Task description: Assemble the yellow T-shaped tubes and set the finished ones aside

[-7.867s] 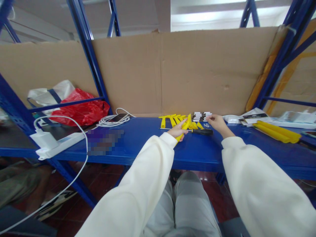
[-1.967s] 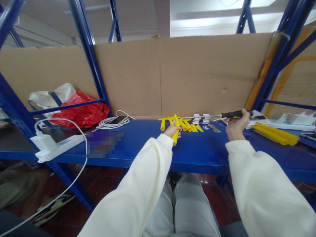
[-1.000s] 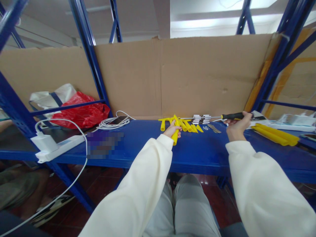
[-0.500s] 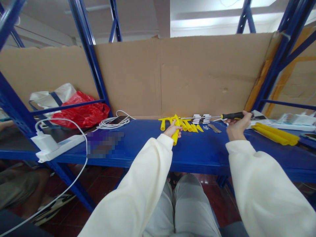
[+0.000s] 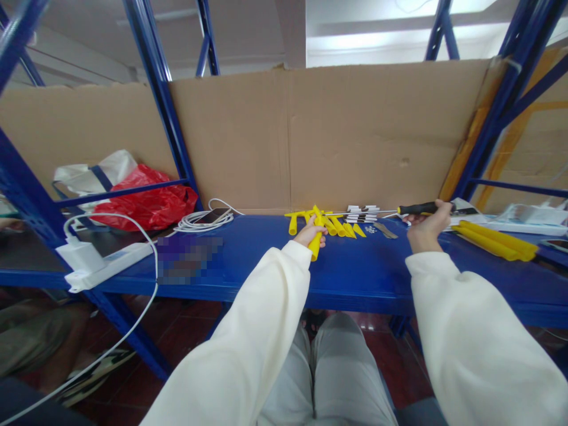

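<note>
My left hand (image 5: 305, 236) is closed around a yellow T-shaped plastic handle (image 5: 315, 246), its round end tilted toward me. In my right hand (image 5: 428, 229) is a screwdriver (image 5: 418, 209) with a black and yellow grip, held level. Its long thin shaft points left and reaches the head of the yellow handle; whether the tip sits on a screw is too small to tell. Behind and beside my left hand lie several more yellow handles (image 5: 338, 227) and small yellow wedge pieces (image 5: 358, 231). Between the hands are small silvery bits (image 5: 370, 229) and a flat metal blade (image 5: 386, 230).
White-and-black small packs (image 5: 361, 213) lie by the cardboard wall (image 5: 355, 130). Long yellow pieces (image 5: 497, 241) rest at right. At left are a coiled white cable (image 5: 204, 221), a phone (image 5: 213, 215), a red bag (image 5: 146, 198) and a power strip (image 5: 109, 266). Another person sits far left.
Both hands and the screwdriver stay almost where they were. At the far left edge, the other person's hand has shifted slightly.
</note>
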